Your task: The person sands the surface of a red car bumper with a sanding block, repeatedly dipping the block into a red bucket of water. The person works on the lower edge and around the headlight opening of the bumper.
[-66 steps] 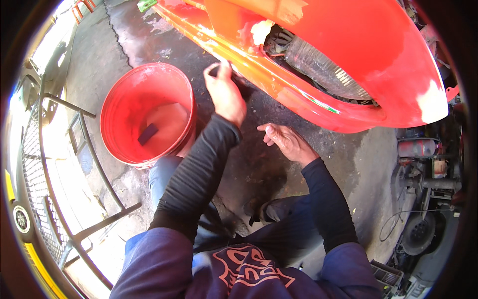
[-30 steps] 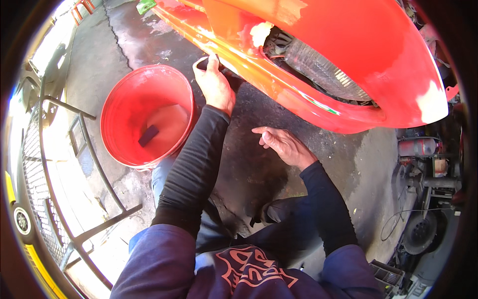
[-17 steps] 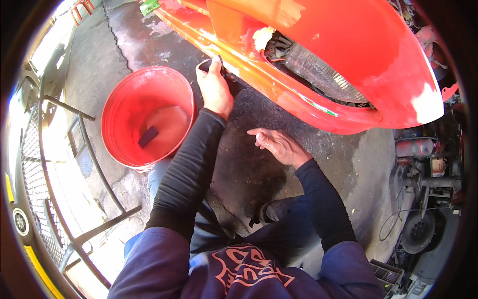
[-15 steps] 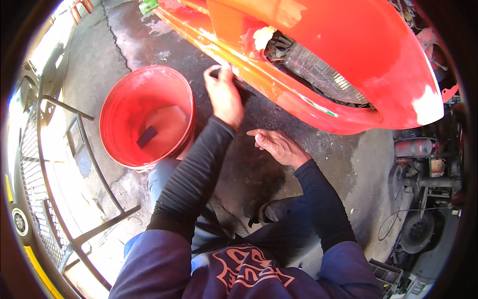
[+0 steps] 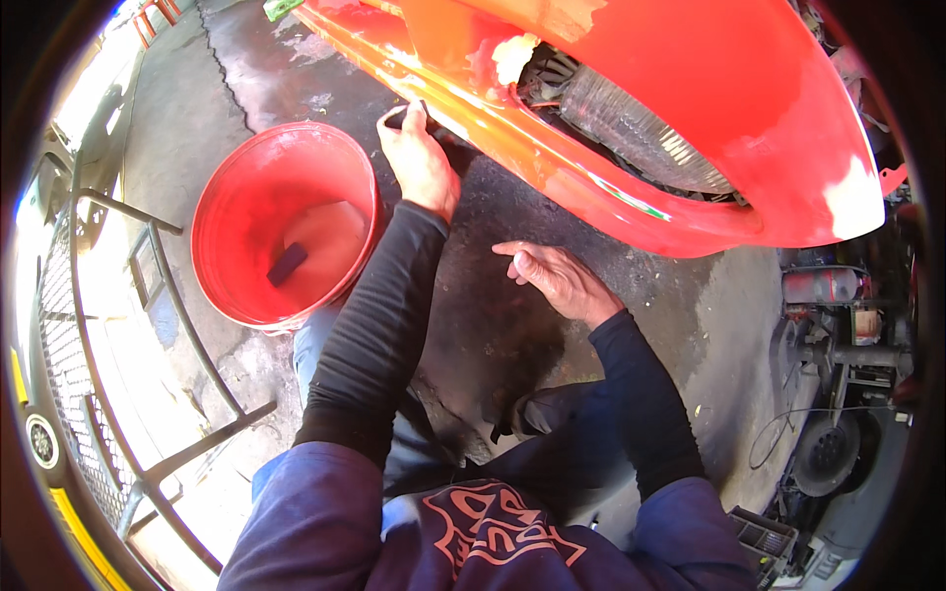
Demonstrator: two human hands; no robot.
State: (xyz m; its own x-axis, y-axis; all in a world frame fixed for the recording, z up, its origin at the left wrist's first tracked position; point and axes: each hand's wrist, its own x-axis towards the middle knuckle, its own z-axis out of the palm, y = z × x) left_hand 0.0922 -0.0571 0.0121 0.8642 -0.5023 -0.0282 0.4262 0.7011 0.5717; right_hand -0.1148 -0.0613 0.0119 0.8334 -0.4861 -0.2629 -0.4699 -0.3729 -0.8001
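My left hand (image 5: 419,163) reaches up to the lower edge of an orange-red car bumper (image 5: 591,118) and presses a small dark sanding sheet (image 5: 399,116) against it. My right hand (image 5: 557,281) hovers lower, over the wet concrete floor, fingers loosely spread and holding nothing. Pale filler patches show on the bumper beside the headlight (image 5: 631,128). A red bucket (image 5: 281,222) with cloudy water and a dark block (image 5: 288,264) in it stands just left of my left arm.
A metal frame of dark bars (image 5: 148,295) stands at left beside a mesh fence. Machine parts and a wheel (image 5: 828,453) crowd the right side. My knees (image 5: 552,414) are folded under me on the wet floor.
My left hand has rubbed back and forth along the bumper edge, now a little further up and left. My right hand has stayed hovering open over the floor.
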